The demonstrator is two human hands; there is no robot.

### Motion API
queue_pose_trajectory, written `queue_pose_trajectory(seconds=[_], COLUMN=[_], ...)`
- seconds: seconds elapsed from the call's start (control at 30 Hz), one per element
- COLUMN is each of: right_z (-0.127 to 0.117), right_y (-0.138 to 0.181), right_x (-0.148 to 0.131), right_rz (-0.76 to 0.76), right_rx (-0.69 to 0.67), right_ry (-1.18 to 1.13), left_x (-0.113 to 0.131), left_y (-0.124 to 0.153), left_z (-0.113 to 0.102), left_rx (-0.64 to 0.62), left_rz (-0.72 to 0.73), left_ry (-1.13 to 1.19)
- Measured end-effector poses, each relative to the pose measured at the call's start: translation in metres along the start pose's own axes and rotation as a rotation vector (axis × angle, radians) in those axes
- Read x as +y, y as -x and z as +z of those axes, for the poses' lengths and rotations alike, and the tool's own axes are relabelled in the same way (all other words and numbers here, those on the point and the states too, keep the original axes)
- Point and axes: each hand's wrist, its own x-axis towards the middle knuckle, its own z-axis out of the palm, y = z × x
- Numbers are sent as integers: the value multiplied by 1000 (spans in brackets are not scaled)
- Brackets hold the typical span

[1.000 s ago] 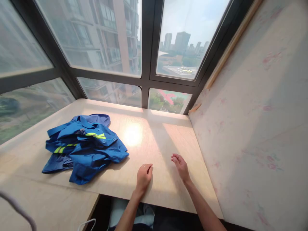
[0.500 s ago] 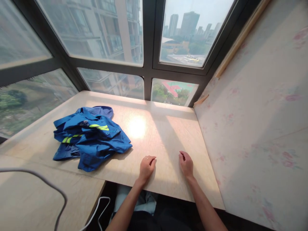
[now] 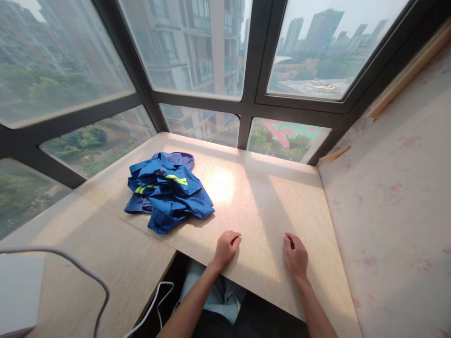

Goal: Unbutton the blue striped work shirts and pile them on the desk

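My left hand [image 3: 227, 249] rests on the pale wooden tabletop [image 3: 260, 263], fingers curled in with the thumb against them and nothing showing in the grip. Further right, my right hand [image 3: 296, 253] lies on the same surface, likewise loosely closed with nothing visible inside. A crumpled blue jacket [image 3: 176, 192] with yellow-green reflective strips lies in a heap, beyond and to the left of my left hand. Neither hand touches it. A purplish-blue part of the heap [image 3: 185, 159] pokes out at its back.
Dark-framed windows [image 3: 243, 108] border the table's far and left sides. A flower-patterned wall [image 3: 394, 225] stands at the right. A grey cable [image 3: 81, 267] arcs over the lower left, near a white box-like object [image 3: 21, 291]. A white cable [image 3: 155, 295] hangs by the table's edge.
The view has turned left, so everything appears shifted right and the white object has come into sight. Both hands keep their closed pose on the table; the jacket lies unchanged.
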Motion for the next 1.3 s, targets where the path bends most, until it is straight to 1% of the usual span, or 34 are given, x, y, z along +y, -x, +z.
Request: queue_pose_trajectory(seconds=[0.47, 0.8, 1.3], right_z=[1, 1, 0], right_y=[-1, -2, -1], right_x=[3, 5, 3], right_rz=[-73, -82, -83], right_rx=[1, -2, 35], right_ry=[21, -3, 24], left_x=[0, -1, 0], left_y=[-1, -2, -2], left_z=[0, 2, 0], left_rx=[-11, -8, -27], left_rz=[5, 1, 16], left_ry=[-24, -10, 0])
